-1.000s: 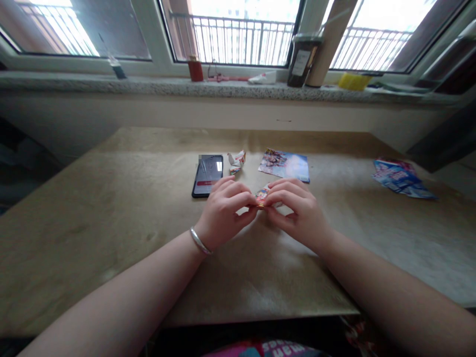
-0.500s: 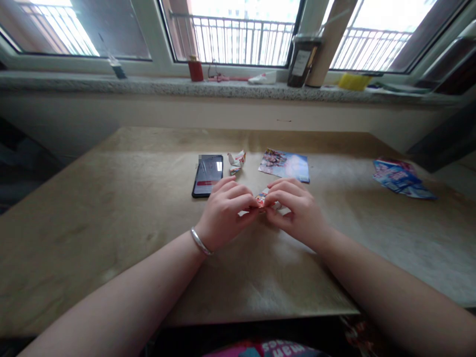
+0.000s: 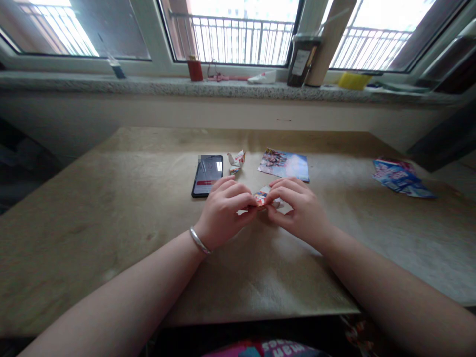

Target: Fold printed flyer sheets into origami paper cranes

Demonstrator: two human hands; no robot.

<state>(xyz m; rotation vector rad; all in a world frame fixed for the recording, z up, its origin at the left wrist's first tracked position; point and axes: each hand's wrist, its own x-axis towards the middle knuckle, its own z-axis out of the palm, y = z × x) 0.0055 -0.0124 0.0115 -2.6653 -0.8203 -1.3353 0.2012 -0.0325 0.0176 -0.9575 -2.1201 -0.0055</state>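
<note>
Paper pinched between both hands, neither one nearer

In the head view, your left hand (image 3: 228,208) and right hand (image 3: 297,210) meet above the table (image 3: 111,223), with the printed paper (image 3: 261,196) right at the grip. Each thumb and forefinger are closed on it, the left pair at its left side, the right pair at its right, with only a narrow gap between the fingertips. So the paper lies between your hands, not off to one side, and they share it about evenly.

The edge you pinch runs crosswise, from left fingertips to right; a coloured part shows just beyond that line, on the side away from you. Your fingers cover both ends, so you cannot tell the paper's full long axis from here. A whitish bit shows behind your right fingers; whether it belongs to the paper is unclear.

Beyond the grip and left of it lies the phone (image 3: 208,176), partly behind your left fingers. The folded scrap (image 3: 237,161) sits beyond, slightly left; the card (image 3: 284,164) beyond, to the right. The packets (image 3: 401,177) lie well off to the right.
</note>
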